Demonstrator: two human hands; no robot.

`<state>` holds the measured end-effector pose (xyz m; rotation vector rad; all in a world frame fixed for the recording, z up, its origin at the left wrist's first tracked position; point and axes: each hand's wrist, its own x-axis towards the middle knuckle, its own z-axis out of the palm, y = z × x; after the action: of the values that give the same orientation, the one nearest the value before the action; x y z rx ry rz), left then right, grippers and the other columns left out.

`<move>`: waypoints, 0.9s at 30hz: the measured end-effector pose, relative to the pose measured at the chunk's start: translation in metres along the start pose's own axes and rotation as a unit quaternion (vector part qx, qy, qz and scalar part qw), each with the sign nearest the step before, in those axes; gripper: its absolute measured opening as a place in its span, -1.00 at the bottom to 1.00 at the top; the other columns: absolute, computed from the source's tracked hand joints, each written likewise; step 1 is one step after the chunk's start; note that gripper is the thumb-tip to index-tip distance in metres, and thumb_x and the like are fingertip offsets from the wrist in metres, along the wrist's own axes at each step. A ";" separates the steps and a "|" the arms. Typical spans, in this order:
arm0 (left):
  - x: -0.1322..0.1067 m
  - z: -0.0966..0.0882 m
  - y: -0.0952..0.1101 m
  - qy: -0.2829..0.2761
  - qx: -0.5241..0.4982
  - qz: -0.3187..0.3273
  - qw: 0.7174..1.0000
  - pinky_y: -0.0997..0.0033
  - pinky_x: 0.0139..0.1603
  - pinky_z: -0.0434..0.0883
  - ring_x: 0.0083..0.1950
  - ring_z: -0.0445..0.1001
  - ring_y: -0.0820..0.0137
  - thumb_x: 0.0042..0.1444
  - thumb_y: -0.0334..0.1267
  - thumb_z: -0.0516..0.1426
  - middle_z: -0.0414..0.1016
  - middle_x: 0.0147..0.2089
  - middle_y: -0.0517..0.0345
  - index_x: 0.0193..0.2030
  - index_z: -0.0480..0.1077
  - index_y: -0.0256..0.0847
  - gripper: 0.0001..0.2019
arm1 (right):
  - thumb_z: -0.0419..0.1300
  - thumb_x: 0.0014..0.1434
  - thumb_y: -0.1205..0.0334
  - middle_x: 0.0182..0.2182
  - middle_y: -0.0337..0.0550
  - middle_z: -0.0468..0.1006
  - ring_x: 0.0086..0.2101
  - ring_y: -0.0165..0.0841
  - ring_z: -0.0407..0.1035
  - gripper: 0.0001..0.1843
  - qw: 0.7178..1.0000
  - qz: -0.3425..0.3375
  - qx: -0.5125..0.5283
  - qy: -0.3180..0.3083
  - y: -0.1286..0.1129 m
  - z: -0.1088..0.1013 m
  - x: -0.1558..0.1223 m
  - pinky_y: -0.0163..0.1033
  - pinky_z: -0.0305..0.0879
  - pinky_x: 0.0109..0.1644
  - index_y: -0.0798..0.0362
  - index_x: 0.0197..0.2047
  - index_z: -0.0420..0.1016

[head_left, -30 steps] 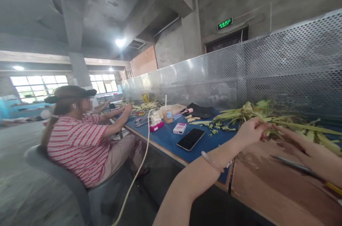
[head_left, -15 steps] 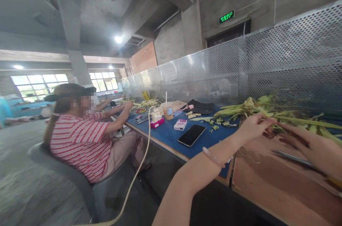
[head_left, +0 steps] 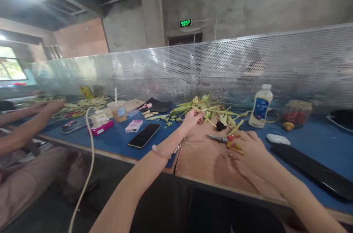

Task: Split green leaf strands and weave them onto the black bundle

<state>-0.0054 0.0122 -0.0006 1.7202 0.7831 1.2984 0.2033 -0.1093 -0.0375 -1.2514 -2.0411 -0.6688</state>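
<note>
My left hand [head_left: 192, 121] is closed in a pinch on a thin green-yellow plant stalk [head_left: 210, 121]. It sits at the front of a loose pile of green and yellowish leaves and stalks [head_left: 190, 106]. Just right of the stalk lies a small black object [head_left: 220, 126], whose kind I cannot make out. My right hand [head_left: 249, 148] has its fingers curled on the red and yellow handles of a pair of scissors [head_left: 219, 138]. The blades point left, over the bare wooden board [head_left: 201, 161].
Left on the blue table are a phone [head_left: 145, 135], small box [head_left: 134, 126], drink cup [head_left: 118, 111] and tissue pack [head_left: 101, 127]. Right are a bottle [head_left: 260, 107], jar [head_left: 298, 112], white case [head_left: 278, 139] and long black case [head_left: 311, 170]. A co-worker's arms [head_left: 30, 124] reach in; a cable [head_left: 92, 152] hangs down.
My view has swung to the right. My right hand has moved away from my left hand and onto the scissors' handles. My left hand stays at the plant pile.
</note>
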 end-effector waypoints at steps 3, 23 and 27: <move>-0.002 0.002 0.001 -0.022 0.013 -0.004 1.000 0.56 -0.54 0.31 -0.59 0.30 0.55 0.04 -0.17 0.09 0.28 -0.60 0.30 -0.34 0.24 -0.27 -0.81 | 0.15 0.02 0.15 -0.22 -0.08 0.44 -0.19 -0.14 0.20 -0.87 0.998 0.021 -0.053 -0.013 -0.003 0.007 -0.022 -0.07 0.14 -0.19 -0.02 -0.41 0.48; 0.001 0.001 -0.007 -0.052 0.031 -0.013 0.998 0.59 -0.55 0.30 -0.59 0.32 0.56 0.04 -0.16 0.09 0.30 -0.60 0.27 -0.35 0.26 -0.29 -0.79 | -0.01 0.15 0.12 -0.31 -0.17 0.54 -0.17 -0.17 0.26 -0.65 0.992 0.046 -0.024 0.116 -0.011 0.020 -0.033 -0.06 0.04 -0.12 -0.03 -0.51 0.52; 0.000 0.002 -0.007 -0.040 0.031 -0.016 0.999 0.58 -0.56 0.30 -0.60 0.30 0.57 0.03 -0.17 0.10 0.29 -0.60 0.28 -0.35 0.26 -0.29 -0.80 | -0.01 0.15 0.10 -0.35 -0.21 0.56 -0.22 -0.20 0.31 -0.67 0.992 0.038 0.001 0.123 -0.010 0.008 -0.032 -0.08 0.03 -0.14 -0.06 -0.47 0.52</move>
<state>-0.0035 0.0151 -0.0073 1.7905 0.8082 1.1875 0.2027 -0.1261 -0.0676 -1.1769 -1.7833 -0.7444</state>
